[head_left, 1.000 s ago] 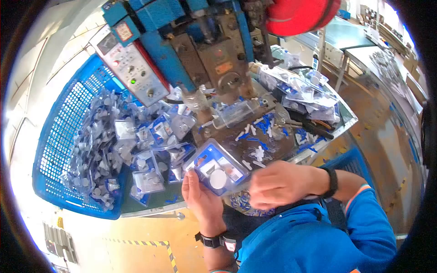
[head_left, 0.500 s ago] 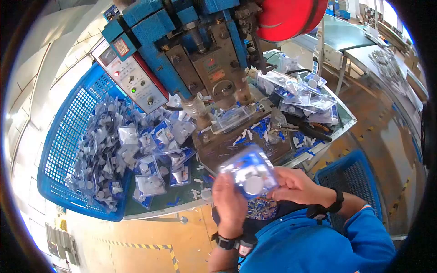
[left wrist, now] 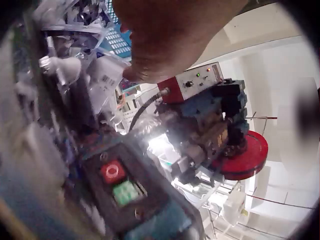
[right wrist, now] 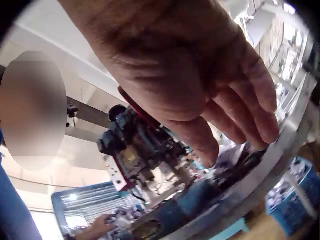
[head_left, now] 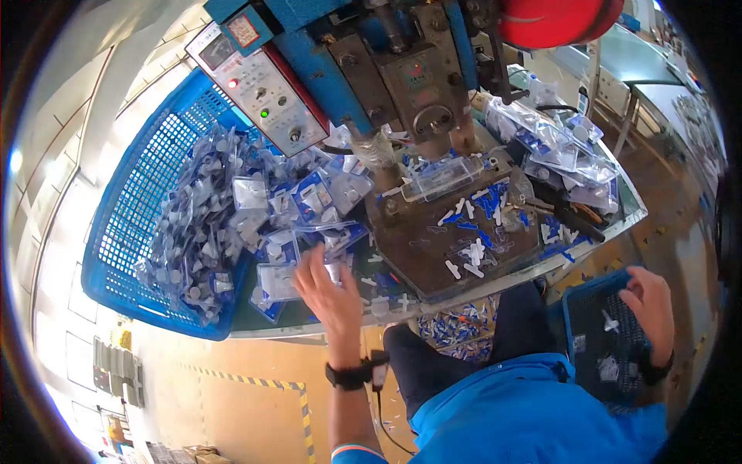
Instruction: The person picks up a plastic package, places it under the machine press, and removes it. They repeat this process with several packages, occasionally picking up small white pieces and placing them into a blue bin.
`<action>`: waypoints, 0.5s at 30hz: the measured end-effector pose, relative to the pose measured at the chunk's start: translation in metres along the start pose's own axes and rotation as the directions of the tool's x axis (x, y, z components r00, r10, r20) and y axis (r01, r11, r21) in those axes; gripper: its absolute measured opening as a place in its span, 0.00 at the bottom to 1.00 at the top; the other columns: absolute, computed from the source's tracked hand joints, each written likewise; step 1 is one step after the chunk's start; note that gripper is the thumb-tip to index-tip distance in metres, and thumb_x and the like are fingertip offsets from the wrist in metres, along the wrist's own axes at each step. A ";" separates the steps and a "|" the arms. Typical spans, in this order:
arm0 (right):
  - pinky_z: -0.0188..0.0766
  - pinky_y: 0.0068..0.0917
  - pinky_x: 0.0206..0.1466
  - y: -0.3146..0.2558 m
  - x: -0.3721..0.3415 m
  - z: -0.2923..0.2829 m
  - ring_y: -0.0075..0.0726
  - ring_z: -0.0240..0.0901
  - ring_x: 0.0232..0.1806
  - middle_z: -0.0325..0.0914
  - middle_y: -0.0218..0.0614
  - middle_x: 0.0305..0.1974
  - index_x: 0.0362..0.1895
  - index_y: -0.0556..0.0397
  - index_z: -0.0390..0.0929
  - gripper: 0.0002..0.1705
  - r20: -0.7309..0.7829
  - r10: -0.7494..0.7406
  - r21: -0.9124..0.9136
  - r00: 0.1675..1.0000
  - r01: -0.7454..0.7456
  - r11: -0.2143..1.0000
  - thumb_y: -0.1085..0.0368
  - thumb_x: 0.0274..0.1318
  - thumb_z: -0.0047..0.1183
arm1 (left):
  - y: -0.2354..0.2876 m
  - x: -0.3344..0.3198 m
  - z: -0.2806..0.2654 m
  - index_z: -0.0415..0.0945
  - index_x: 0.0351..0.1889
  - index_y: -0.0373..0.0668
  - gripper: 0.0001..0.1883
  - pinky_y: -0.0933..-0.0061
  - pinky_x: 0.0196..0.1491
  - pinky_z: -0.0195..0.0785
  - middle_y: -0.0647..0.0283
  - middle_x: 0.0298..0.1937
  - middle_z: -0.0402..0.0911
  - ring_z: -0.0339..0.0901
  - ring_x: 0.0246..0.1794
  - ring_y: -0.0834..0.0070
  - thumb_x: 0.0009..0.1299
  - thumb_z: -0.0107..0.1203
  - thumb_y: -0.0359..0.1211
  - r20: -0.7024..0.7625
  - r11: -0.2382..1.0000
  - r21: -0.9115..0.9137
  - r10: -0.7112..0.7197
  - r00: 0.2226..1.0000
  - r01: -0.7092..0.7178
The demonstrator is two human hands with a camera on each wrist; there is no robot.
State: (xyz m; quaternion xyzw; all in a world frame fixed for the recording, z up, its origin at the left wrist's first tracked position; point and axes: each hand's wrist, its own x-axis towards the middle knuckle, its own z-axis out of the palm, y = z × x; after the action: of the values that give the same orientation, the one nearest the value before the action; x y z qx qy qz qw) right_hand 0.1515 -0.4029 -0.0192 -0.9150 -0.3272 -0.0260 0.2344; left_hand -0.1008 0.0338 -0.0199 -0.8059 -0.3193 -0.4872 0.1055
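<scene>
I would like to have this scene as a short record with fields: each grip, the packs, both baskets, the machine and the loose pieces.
Left hand grip: fingers spread at the plastic packs; contact unclear
Right hand grip: fingers loose, nothing visibly held, near the right basket
Packs: many in the left basket, others beside it
Right basket: blue, a few small items inside
Machine: blue and brown; control box shows green light
Loose pieces: blue and white, on the machine's plate

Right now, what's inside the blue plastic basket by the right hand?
A few small pale pieces, scattered. The right hand covers part of the basket; anything beneath it can't be seen.
</scene>
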 end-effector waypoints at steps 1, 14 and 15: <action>0.74 0.37 0.37 -0.022 0.011 0.003 0.50 0.78 0.33 0.80 0.45 0.33 0.47 0.60 0.79 0.23 -0.007 0.009 0.128 1.000 -0.008 0.992 0.69 0.43 0.66 | -0.005 0.014 0.004 0.76 0.44 0.40 0.17 0.56 0.53 0.64 0.58 0.41 0.78 0.72 0.48 0.53 0.56 0.64 0.24 -0.030 0.998 0.057 0.032 0.999 -0.030; 0.76 0.32 0.41 -0.143 0.075 0.013 0.44 0.81 0.41 0.81 0.39 0.44 0.50 0.51 0.81 0.19 -0.053 -0.609 0.444 0.791 0.565 0.695 0.68 0.50 0.65 | 0.020 0.062 -0.048 0.79 0.41 0.35 0.06 0.78 0.32 0.67 0.65 0.32 0.81 0.74 0.28 0.79 0.69 0.54 0.23 0.407 0.587 -0.543 -0.442 0.799 0.601; 0.77 0.32 0.43 -0.153 0.080 0.018 0.44 0.81 0.45 0.81 0.40 0.48 0.51 0.51 0.81 0.21 -0.160 -0.635 0.429 0.756 0.632 0.645 0.69 0.50 0.65 | 0.030 0.056 -0.043 0.80 0.43 0.35 0.06 0.82 0.33 0.65 0.68 0.33 0.80 0.73 0.31 0.85 0.71 0.54 0.25 0.608 0.518 -0.519 -0.335 0.720 0.680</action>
State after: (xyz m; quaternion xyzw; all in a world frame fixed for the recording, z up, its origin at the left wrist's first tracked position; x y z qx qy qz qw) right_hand 0.1194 -0.2445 0.0435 -0.6606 -0.6230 -0.0261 0.4180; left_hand -0.0951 0.0128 0.0541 -0.7319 -0.3463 -0.3868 -0.4415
